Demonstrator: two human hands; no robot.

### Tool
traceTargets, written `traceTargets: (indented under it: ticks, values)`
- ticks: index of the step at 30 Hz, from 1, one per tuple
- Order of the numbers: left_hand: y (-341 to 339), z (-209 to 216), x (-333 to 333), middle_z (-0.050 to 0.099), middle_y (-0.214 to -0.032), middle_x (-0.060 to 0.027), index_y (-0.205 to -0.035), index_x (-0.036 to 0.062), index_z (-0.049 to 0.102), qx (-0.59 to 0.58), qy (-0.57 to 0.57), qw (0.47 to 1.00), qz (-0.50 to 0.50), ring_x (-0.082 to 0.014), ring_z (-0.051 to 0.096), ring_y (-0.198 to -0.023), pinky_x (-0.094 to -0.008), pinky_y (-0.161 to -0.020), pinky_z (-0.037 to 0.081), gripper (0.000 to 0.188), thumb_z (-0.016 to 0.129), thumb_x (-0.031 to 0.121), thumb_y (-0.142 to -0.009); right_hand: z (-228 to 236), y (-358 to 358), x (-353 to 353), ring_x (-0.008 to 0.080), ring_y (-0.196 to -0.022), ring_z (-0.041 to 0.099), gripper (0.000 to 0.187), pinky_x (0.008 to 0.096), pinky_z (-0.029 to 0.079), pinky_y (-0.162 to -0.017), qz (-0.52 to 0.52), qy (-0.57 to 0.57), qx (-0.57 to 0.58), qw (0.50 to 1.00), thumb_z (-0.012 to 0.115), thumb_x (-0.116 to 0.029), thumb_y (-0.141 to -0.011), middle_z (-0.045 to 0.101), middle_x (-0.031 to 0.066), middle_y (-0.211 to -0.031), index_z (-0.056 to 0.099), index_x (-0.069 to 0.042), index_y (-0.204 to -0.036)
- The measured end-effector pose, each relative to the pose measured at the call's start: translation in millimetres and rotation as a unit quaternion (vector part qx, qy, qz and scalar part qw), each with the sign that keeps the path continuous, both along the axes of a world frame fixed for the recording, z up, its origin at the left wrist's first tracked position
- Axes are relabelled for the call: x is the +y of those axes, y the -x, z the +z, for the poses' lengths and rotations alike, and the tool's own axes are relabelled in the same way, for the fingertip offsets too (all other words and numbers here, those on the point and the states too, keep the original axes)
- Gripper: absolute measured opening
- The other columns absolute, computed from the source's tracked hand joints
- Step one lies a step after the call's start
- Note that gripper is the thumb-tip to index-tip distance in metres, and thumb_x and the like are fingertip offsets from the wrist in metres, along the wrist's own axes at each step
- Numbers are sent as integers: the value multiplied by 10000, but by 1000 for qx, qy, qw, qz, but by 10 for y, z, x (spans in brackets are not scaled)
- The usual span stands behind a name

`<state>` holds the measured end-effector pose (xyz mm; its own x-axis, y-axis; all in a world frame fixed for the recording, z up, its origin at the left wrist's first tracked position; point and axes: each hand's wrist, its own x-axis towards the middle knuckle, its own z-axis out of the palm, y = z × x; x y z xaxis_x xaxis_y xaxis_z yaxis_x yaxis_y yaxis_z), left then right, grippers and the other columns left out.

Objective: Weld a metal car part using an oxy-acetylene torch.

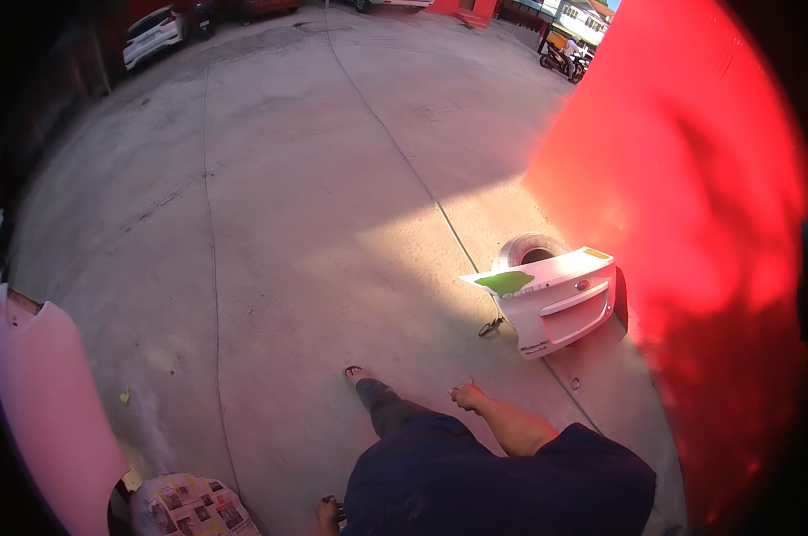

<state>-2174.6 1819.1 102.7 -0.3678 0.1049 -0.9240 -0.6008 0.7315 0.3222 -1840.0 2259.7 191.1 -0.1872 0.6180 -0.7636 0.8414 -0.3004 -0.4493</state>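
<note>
My right hand (466,396) hangs in front of me above the concrete, its fingers slightly bent and apart, with nothing visible in it. Nearest to it is a white car trunk lid (560,308) with a green patch on its upper left, propped against a tyre (531,248) beside the red wall. My left hand (331,513) shows only in part at the lower edge, next to my dark clothing; its fingers are in shadow, and whether it holds anything cannot be made out. Left of it lies a newspaper-covered piece (194,507).
A pale car body panel (51,402) stands at the left. The red wall (690,179) borders the right side. Long seams run across the concrete floor (315,196). A white car (154,37) is parked far left; a person on a motorcycle (565,61) is far right.
</note>
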Motion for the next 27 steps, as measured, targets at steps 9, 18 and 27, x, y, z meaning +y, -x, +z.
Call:
traceTargets:
  ticks: [9, 18, 27]
  values:
    - [1312, 475, 714, 624, -891, -129, -1248, 147, 496, 163, 17, 977, 134, -275, 611, -640, -421, -532, 508, 314, 453, 259, -958, -85, 1205, 1446, 286, -679, 619, 462, 435, 507, -615, 201, 7, -134, 970, 466, -421, -923, 655, 174, -893, 642, -22, -1075]
    - [2069, 659, 1425, 617, -847, -120, -1249, 120, 478, 175, -63, 980, 75, -218, 585, -552, -320, -437, 469, 307, 454, 241, -968, 529, 2780, 2671, 267, -1010, 608, 400, 370, 457, -889, 61, -143, 36, 987, 476, -341, -914, 669, 135, -1049, 635, -37, -1120]
    - [2324, 388, 970, 606, -845, -136, -1218, 141, 457, 103, -46, 992, 57, -272, 597, -602, -425, -519, 502, 274, 428, 260, -973, 292, 3052, 1698, 253, -689, 576, 369, 371, 486, -640, 124, -12, -88, 988, 471, -340, -918, 614, 111, -777, 649, -26, -996]
